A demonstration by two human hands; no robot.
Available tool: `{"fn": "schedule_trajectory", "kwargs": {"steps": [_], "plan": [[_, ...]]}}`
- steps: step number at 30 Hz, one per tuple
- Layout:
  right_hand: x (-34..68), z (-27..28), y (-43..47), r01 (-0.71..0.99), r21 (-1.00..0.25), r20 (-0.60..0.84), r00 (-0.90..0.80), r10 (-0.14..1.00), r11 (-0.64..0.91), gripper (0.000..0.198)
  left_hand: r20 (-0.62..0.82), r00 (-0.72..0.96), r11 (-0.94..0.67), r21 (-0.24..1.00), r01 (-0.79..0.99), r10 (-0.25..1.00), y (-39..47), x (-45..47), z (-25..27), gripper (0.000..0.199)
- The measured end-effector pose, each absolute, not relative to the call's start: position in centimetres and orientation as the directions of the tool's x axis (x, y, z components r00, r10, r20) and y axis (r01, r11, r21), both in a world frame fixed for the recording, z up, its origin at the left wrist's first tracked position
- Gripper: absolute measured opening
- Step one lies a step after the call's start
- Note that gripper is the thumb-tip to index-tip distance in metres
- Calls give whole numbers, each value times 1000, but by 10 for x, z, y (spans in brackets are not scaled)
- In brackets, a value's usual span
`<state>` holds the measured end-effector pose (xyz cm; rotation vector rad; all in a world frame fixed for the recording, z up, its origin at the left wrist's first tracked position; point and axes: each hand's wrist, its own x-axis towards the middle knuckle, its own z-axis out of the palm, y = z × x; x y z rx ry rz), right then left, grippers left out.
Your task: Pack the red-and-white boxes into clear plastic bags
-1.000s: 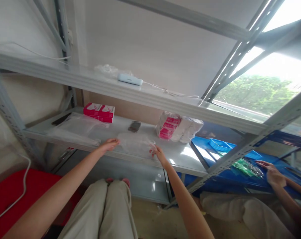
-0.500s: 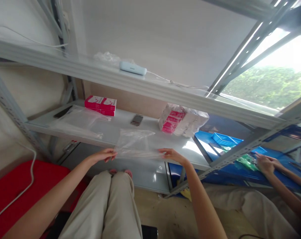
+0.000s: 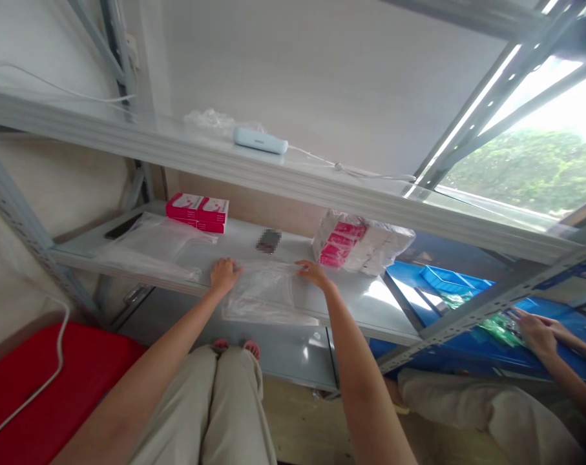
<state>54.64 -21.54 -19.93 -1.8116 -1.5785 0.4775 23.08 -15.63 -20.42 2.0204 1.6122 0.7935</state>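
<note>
A clear plastic bag (image 3: 266, 294) lies across the front edge of the grey shelf (image 3: 360, 300), its near part hanging over. My left hand (image 3: 225, 274) is at the bag's far left corner, fingers closed on the film. At the far right corner my right hand (image 3: 315, 274) pinches the bag between thumb and fingers. Left of my left hand lies a stack of clear plastic bags (image 3: 154, 242). Behind that stack stand pink-and-white boxes (image 3: 198, 210). A plastic-wrapped pack of pink and white boxes (image 3: 358, 242) sits beyond my right hand.
A dark phone (image 3: 123, 226) lies at the shelf's left; a blurred-out item (image 3: 269, 241) sits mid-shelf. The upper shelf beam (image 3: 254, 169) carries a pale blue device (image 3: 260, 140) with a cord. At right, another person's hands (image 3: 537, 329) work near a blue tray (image 3: 448, 279).
Both hands have moved from the bag's near edge, in front of the shelf, to its far corners over the shelf. The view has shifted slightly.
</note>
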Motion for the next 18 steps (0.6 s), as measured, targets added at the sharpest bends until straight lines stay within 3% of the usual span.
{"fn": "schedule_trajectory", "kwargs": {"steps": [4, 10, 15, 18], "plan": [[568, -208, -221, 705, -708, 127, 193, 973, -47, 22, 140, 167, -217, 688, 692, 976, -137, 229, -217, 13], [595, -217, -249, 642, -759, 54, 225, 973, -107, 31, 158, 258, -264, 851, 454, 953, -124, 209, -231, 23], [600, -214, -260, 613, -782, 13, 201, 980, -115, 29, 155, 335, -320, 791, 521, 929, -139, 215, -226, 39], [594, -198, -257, 613, -782, -9, 164, 986, -109, 30, 187, 391, -399, 710, 581, 901, -147, 219, -223, 37]]}}
